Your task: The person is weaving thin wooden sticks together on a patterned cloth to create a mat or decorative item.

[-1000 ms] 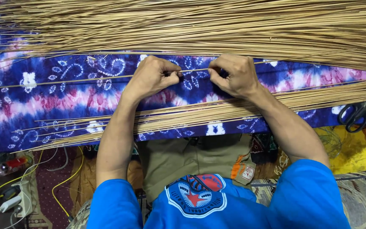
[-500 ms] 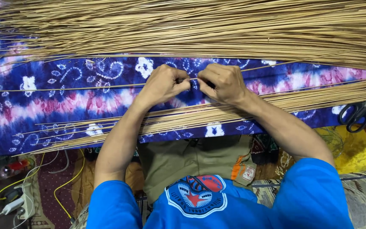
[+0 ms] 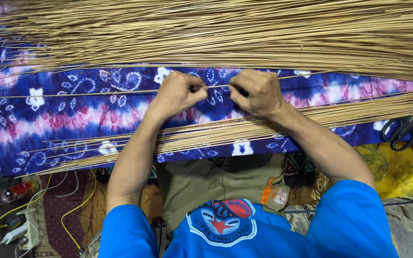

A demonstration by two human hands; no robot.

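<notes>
One thin tan stick (image 3: 96,91) lies lengthwise over a blue, pink and white patterned cloth (image 3: 58,114). My left hand (image 3: 178,93) pinches this stick near its middle, and my right hand (image 3: 259,91) pinches the same stick a few centimetres to the right. A short stretch of the stick shows between the two fists. A thick heap of the same sticks (image 3: 216,33) fills the far side. A thinner bundle of sticks (image 3: 244,126) lies under my forearms.
Black-handled scissors (image 3: 400,131) rest at the right edge of the cloth. On the floor at the lower left are a white power strip (image 3: 22,231), yellow and white cables (image 3: 72,205) and a plastic bottle (image 3: 13,192). Yellow fabric (image 3: 407,167) lies at the right.
Both hands drifted a little left and back again, staying pinched on the single stick. The gap between them narrowed, then widened slightly.
</notes>
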